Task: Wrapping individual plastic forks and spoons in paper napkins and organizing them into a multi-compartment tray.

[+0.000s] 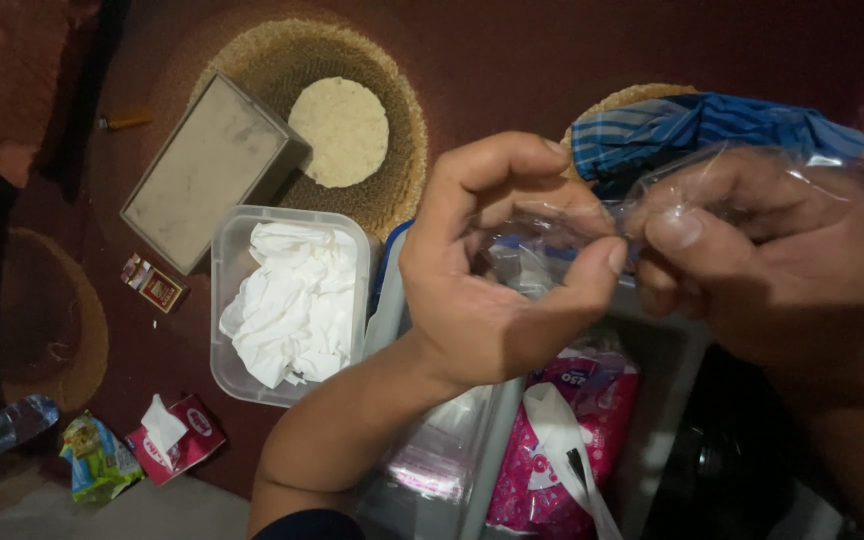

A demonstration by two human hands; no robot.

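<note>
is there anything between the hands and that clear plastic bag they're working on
Nothing visible. Both the left hand and the right hand already pinch the clear plastic bag directly, above the open grey bin; part of the film drapes over the right hand.

I see my left hand (497,270) and right hand (772,260) pinching a clear plastic bag (592,225) above an open grey bin (672,350); tissues tub (292,300) sits left.

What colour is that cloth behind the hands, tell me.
Blue with lighter stripes: the cloth, seen in the head view.
</note>
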